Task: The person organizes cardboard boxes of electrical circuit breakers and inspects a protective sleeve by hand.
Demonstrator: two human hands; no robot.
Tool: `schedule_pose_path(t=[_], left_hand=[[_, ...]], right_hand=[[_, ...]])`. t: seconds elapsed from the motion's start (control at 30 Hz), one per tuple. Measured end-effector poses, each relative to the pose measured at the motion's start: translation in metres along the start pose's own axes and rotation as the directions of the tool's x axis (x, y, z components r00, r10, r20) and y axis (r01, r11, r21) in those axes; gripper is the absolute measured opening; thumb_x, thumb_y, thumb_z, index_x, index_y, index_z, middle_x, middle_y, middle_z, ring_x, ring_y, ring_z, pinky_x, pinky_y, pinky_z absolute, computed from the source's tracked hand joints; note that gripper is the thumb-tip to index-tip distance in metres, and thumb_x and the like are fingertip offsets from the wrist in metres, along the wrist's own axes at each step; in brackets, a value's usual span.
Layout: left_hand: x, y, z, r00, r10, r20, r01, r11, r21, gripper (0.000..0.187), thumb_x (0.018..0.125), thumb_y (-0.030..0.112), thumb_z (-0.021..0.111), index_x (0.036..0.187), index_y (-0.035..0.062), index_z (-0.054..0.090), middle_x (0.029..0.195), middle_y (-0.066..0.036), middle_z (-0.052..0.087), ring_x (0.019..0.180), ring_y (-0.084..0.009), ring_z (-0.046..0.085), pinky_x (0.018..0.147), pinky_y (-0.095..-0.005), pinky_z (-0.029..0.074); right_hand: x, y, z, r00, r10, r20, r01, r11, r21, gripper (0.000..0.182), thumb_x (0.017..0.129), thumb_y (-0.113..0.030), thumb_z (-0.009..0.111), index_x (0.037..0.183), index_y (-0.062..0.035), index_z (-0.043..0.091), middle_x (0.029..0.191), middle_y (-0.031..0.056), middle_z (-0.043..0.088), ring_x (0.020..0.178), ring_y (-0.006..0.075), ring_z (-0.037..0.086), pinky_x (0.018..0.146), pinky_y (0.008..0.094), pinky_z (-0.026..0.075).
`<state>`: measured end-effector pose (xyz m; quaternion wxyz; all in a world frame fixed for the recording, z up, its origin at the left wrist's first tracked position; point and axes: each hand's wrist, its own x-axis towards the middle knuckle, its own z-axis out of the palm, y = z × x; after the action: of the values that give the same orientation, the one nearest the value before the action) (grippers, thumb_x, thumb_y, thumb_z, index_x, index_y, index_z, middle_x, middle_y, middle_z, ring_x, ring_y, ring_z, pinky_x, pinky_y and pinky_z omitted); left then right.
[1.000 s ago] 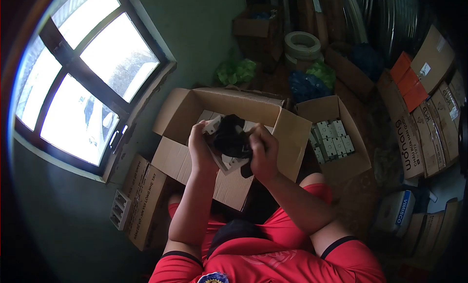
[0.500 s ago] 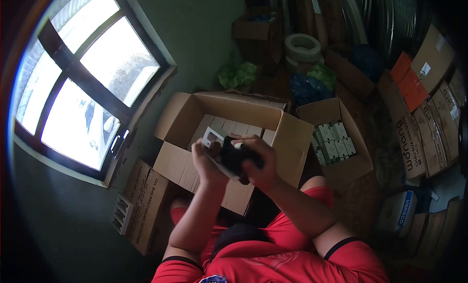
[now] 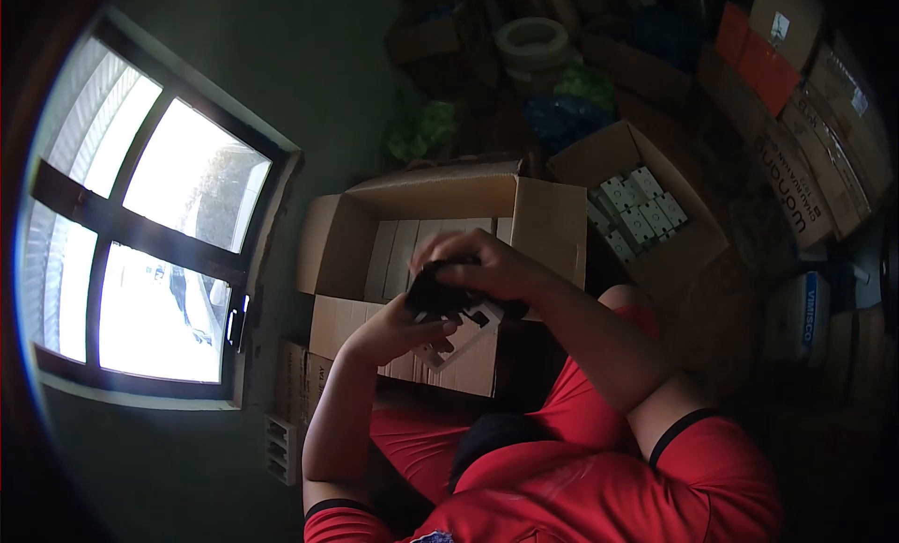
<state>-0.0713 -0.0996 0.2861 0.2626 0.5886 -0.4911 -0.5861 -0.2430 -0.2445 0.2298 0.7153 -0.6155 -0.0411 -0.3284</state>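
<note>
Over the large open cardboard box (image 3: 551, 227), both my hands are close together. My left hand (image 3: 391, 331) is closed on a white rectangular frame (image 3: 476, 337) with a cut-out middle, thumb along its near side. From above, my right hand (image 3: 487, 262) grips a dark black object (image 3: 433, 295) whose kind I cannot make out. The black object lies against the frame and hides part of it. Several pale slim boxes (image 3: 398, 248) stand in a row inside the cardboard box, partly behind my hands.
A smaller carton (image 3: 688, 253) with white socket-like plates (image 3: 641, 211) stands at the right. Rolls of white tape-like material (image 3: 532, 45) and bags (image 3: 567, 120) lie beyond. Stacked cartons (image 3: 796, 150) line the right; a window (image 3: 169, 225) is at left.
The white frame has turned and moved from the upper left of the black object to below it. My right hand has shifted over the top. The view has turned slightly.
</note>
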Motion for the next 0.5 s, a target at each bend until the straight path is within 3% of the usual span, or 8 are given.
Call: schedule_pose_path(t=[0.03,0.07,0.17,0.2,0.27,0.37,0.47,0.5], left_hand=[[0.000,0.006,0.007,0.997,-0.003,-0.073,0.008,0.998,0.061,0.045,0.096,0.025,0.069,0.129,-0.0004,0.053,0.101,-0.013,0.068,0.082,-0.0185,0.072,0.075,-0.0360,0.060],[-0.001,0.005,0.003,0.994,-0.047,-0.097,0.051,0.998,0.041,0.038,0.097,0.026,0.069,0.119,-0.0028,0.058,0.089,-0.009,0.069,0.080,-0.0165,0.071,0.070,-0.0314,0.059],[0.000,-0.010,-0.017,0.984,-0.015,-0.176,0.029,0.997,0.077,0.033,0.098,0.026,0.067,0.109,-0.0049,0.062,0.078,-0.005,0.066,0.076,-0.0146,0.070,0.066,-0.0283,0.058],[-0.001,-0.013,-0.019,0.982,0.045,-0.183,-0.033,0.997,0.066,0.036,0.099,0.029,0.065,0.104,-0.0062,0.062,0.075,-0.006,0.066,0.070,-0.0144,0.069,0.062,-0.0286,0.057],[-0.011,-0.014,-0.021,0.975,0.009,-0.220,-0.017,0.999,-0.032,0.039,0.099,0.033,0.065,0.103,-0.0061,0.062,0.075,-0.006,0.066,0.068,-0.0146,0.069,0.062,-0.0282,0.057],[-0.019,-0.016,-0.020,0.959,-0.017,-0.283,-0.035,0.984,-0.177,0.044,0.099,0.038,0.065,0.102,-0.0056,0.061,0.073,-0.006,0.065,0.064,-0.0148,0.069,0.061,-0.0285,0.057],[-0.023,-0.022,-0.022,0.957,-0.016,-0.290,-0.061,0.966,-0.252,0.042,0.099,0.039,0.066,0.095,-0.0021,0.061,0.072,-0.005,0.063,0.061,-0.0143,0.066,0.062,-0.0325,0.058],[-0.023,-0.024,-0.022,0.959,-0.012,-0.282,-0.066,0.962,-0.266,0.040,0.098,0.039,0.067,0.092,-0.0005,0.060,0.072,-0.005,0.062,0.060,-0.0141,0.065,0.062,-0.0343,0.059]], right_hand=[[0.001,0.003,0.005,0.991,-0.105,-0.083,0.107,0.994,0.017,0.028,0.091,-0.009,0.064,0.118,-0.0024,0.068,0.110,0.0088,0.068,0.116,0.0153,0.061,0.101,0.0309,0.046],[0.000,0.001,0.005,0.999,0.032,-0.016,-0.030,0.992,0.121,0.038,0.088,-0.006,0.059,0.126,-0.0030,0.064,0.124,0.0130,0.064,0.133,0.0205,0.052,0.113,0.0369,0.037],[0.002,0.001,0.001,0.995,0.061,0.073,-0.059,0.998,-0.027,0.046,0.086,-0.009,0.056,0.131,-0.0023,0.063,0.136,0.0155,0.061,0.140,0.0261,0.046,0.117,0.0414,0.034],[0.003,0.002,-0.002,0.991,0.036,0.128,-0.036,0.999,-0.004,0.049,0.086,-0.011,0.055,0.133,-0.0022,0.062,0.140,0.0159,0.058,0.142,0.0271,0.044,0.119,0.0418,0.032],[0.007,0.005,-0.008,0.969,-0.014,0.246,0.005,0.999,0.040,0.056,0.084,-0.015,0.054,0.139,-0.0019,0.059,0.149,0.0167,0.053,0.145,0.0291,0.041,0.121,0.0426,0.029],[0.009,0.008,-0.007,0.966,-0.108,0.234,0.082,0.990,0.116,0.062,0.082,-0.001,0.046,0.142,-0.0049,0.057,0.153,0.0154,0.049,0.145,0.0270,0.042,0.121,0.0389,0.031],[0.011,0.005,-0.006,0.964,-0.090,0.252,0.049,0.985,0.164,0.059,0.084,-0.003,0.049,0.143,-0.0056,0.056,0.154,0.0149,0.048,0.146,0.0266,0.041,0.121,0.0387,0.030],[0.011,0.003,-0.009,0.959,-0.048,0.278,0.022,0.995,0.093,0.058,0.086,-0.004,0.052,0.143,-0.0059,0.056,0.154,0.0147,0.048,0.145,0.0267,0.041,0.121,0.0387,0.030]])
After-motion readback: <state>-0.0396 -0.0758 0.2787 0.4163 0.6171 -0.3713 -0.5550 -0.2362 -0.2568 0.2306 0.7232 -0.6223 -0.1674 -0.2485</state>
